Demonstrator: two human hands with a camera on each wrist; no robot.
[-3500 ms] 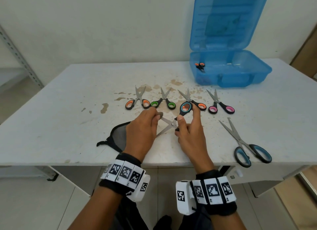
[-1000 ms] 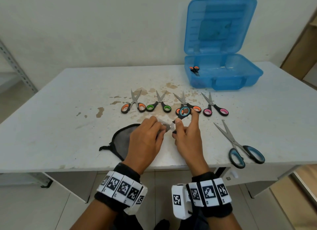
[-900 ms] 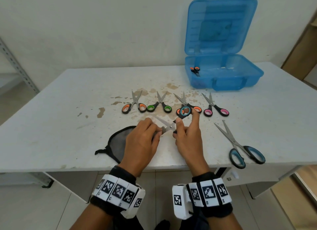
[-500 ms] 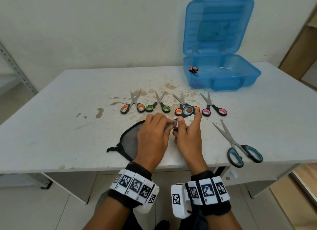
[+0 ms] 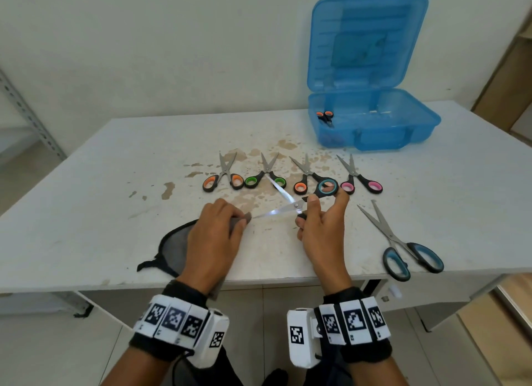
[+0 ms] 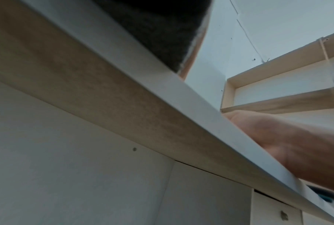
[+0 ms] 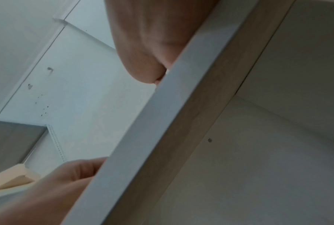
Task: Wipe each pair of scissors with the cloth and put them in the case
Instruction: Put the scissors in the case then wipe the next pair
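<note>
My right hand (image 5: 322, 213) grips small black scissors with teal-lined handles (image 5: 328, 187) above the table, their blades (image 5: 277, 212) spread open toward the left. My left hand (image 5: 227, 221) pinches a fold of the dark grey cloth (image 5: 175, 241) right at the tip of the lower blade. The rest of the cloth lies on the table under that hand. At the back right the blue case (image 5: 403, 132) stands with its lid up and one orange-handled pair (image 5: 325, 116) inside. Both wrist views look up from below the table edge (image 6: 162, 106), and the fingers are hidden there.
A row of small scissors lies beyond my hands: orange (image 5: 221, 181), green (image 5: 266, 180), orange (image 5: 300, 185) and pink (image 5: 359, 181). Large teal-handled scissors (image 5: 403, 250) lie open near the front right edge. The white table (image 5: 86, 198) has brown stains at its middle.
My left hand has slid the cloth leftward along the blade, from the pivot out to the tip. The right hand still grips the handles, and the open blades now show.
</note>
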